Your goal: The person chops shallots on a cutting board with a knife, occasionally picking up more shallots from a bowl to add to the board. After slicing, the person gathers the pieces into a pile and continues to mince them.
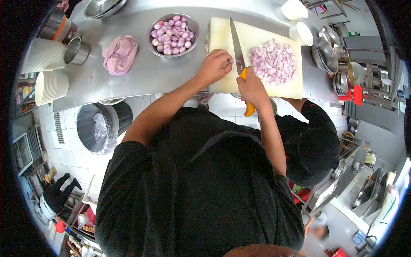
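Observation:
My right hand (253,87) is wrapped round the yellow handle of a kitchen knife (236,43), its blade pointing away from me over the white cutting board (218,32). Left of the blade, the fingers of my left hand (215,66) are pinched together on a small purple shallot (230,61), mostly covered by the fingertips. A broad heap of cut shallots (274,63) lies on the board to the right of the knife. Whole peeled shallots (173,35) fill a metal bowl (195,40) left of the board.
A crumpled pink cloth (120,55) lies on the steel table (171,77). Stacked white tubs (51,85) and a metal pot (77,51) stand at left. White containers (301,34) and metal bowls (323,55) are at right. A lined bin (98,128) stands below; a co-worker (317,145) is close at right.

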The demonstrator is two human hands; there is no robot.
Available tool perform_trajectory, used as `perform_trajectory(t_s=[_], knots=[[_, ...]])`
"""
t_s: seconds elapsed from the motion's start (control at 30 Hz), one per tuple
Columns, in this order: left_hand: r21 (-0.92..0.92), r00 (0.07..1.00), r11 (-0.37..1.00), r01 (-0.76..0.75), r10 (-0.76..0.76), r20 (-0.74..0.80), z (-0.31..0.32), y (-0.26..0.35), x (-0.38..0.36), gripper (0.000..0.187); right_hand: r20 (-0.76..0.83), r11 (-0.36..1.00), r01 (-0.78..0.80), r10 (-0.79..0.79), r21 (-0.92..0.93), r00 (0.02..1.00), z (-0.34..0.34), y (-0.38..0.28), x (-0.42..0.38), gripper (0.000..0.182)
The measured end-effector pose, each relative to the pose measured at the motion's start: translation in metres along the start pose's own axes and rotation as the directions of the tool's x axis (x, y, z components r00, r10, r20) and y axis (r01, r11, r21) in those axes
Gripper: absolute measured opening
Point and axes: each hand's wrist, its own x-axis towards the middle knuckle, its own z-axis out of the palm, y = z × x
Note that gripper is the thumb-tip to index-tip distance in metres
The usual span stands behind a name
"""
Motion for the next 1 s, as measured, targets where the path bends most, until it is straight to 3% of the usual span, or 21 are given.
perform_trajectory(t_s=[0.13, 0.23, 0.37, 0.4, 0.5, 0.6, 0.7, 0.73, 0.83, 0.87, 1.0], knots=[[-0.012, 1.000, 1.000, -0.009, 0.009, 0.014, 0.002, -0.006, -0.001, 0.012, 0.044, 0.999, -0.049, 0.049, -0.005, 0.998, -0.005, -0.010, -0.008, 0.027], [-0.035, 0.999, 0.999, -0.037, 0.037, -0.006, 0.003, -0.009, -0.001, 0.012, -0.168, 0.955, 0.209, -0.246, -0.209, 0.955, 0.035, 0.030, 0.027, 0.029], [-0.023, 0.999, 0.999, -0.047, 0.046, -0.019, 0.000, -0.006, -0.004, 0.011, -0.068, 0.993, 0.107, -0.109, -0.043, 0.992, 0.026, 0.029, 0.039, 0.030], [-0.027, 0.998, 0.998, -0.058, 0.058, -0.023, 0.003, -0.008, -0.005, 0.011, 0.018, 1.000, -0.010, 0.009, 0.026, 1.000, 0.007, 0.000, 0.019, 0.030], [-0.021, 0.997, 0.997, -0.071, 0.070, -0.036, 0.001, -0.008, -0.003, 0.011, 0.044, 0.998, -0.043, 0.041, 0.043, 0.998, -0.002, -0.018, 0.006, 0.029], [-0.047, 0.997, 0.997, -0.059, 0.057, -0.045, 0.003, -0.009, -0.003, 0.011, -0.227, 0.932, 0.233, -0.299, -0.278, 0.927, 0.050, 0.038, 0.051, 0.027], [-0.053, 0.994, 0.995, -0.080, 0.076, -0.073, 0.001, -0.009, -0.002, 0.012, -0.120, 0.978, 0.190, -0.199, -0.082, 0.973, 0.030, 0.037, 0.051, 0.026], [-0.054, 0.993, 0.994, -0.092, 0.088, -0.080, 0.002, -0.008, -0.003, 0.012, 0.027, 0.998, -0.033, 0.032, 0.057, 0.999, 0.001, -0.017, 0.014, 0.028], [-0.045, 0.990, 0.993, -0.112, 0.108, -0.086, 0.003, -0.010, -0.003, 0.012, 0.019, 1.000, -0.018, 0.017, 0.020, 1.000, 0.009, -0.012, 0.016, 0.029], [-0.054, 0.992, 0.993, -0.106, 0.102, -0.077, 0.004, -0.011, -0.003, 0.013, -0.116, 0.987, 0.111, -0.125, -0.120, 0.985, 0.033, 0.016, 0.034, 0.029], [-0.067, 0.992, 0.993, -0.102, 0.097, -0.082, 0.000, -0.007, -0.001, 0.009, -0.073, 0.994, 0.105, -0.106, -0.027, 0.992, 0.022, 0.020, 0.041, 0.028]])
